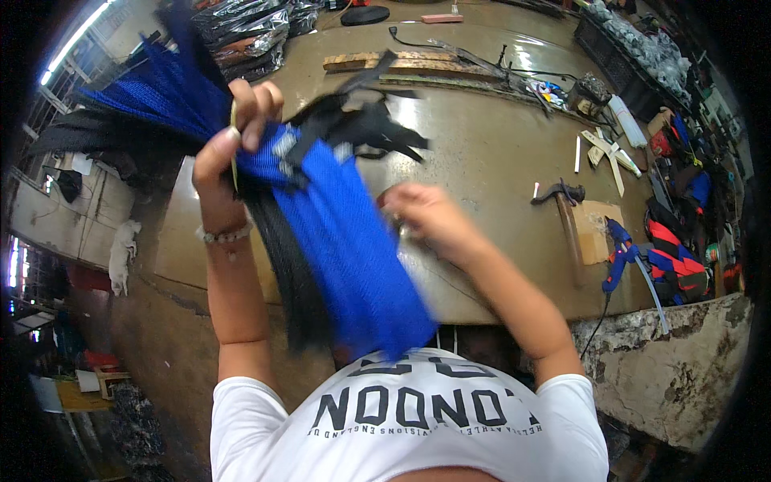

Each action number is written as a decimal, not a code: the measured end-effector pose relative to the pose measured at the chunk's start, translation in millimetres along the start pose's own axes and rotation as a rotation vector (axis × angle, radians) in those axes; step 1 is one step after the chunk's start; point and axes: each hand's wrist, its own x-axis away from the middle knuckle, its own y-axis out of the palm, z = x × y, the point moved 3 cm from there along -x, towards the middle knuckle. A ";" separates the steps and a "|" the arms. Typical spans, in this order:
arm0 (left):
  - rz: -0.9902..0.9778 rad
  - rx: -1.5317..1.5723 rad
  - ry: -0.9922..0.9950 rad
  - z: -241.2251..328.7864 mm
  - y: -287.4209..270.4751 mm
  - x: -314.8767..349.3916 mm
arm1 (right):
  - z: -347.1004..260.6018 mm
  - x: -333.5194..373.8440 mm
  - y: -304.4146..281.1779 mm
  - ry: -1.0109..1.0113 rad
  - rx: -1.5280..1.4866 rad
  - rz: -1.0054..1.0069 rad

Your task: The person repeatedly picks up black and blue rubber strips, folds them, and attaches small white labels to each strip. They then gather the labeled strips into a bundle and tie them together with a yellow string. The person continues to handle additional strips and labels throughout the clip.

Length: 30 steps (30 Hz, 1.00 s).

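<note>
My left hand [241, 128], raised at the left, grips a bundle of blue and black mesh fabric [341, 233]. The fabric fans out to the upper left above my fist and hangs down toward my shirt below it. Black straps [361, 124] with grey buckle-like pieces dangle from its right side, blurred by motion. A thin yellowish edge shows beside my left thumb. My right hand [430, 213] is just right of the hanging fabric, over the table, fingers curled together. Something small and shiny shows under those fingers, too blurred to name.
On the brown table [482, 153] lie wooden strips [401, 63], a hammer [569, 229], a cardboard piece [593, 233] and a blue glue gun [618, 255] with a cord. Plastic-wrapped bundles [241, 36] sit at the far left. A black crate [626, 64] stands far right.
</note>
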 end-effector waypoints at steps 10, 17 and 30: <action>-0.663 -1.130 -0.933 -171.4 21.6 37.0 | 48.1 5.1 21.2 -0.241 0.993 0.126; -0.731 -0.979 -0.861 -191.2 -10.5 46.2 | 23.4 -8.4 -36.5 -0.526 0.877 0.025; -0.621 -1.625 -0.599 -170.1 53.4 42.8 | 82.9 -52.5 -80.0 -0.059 0.024 0.046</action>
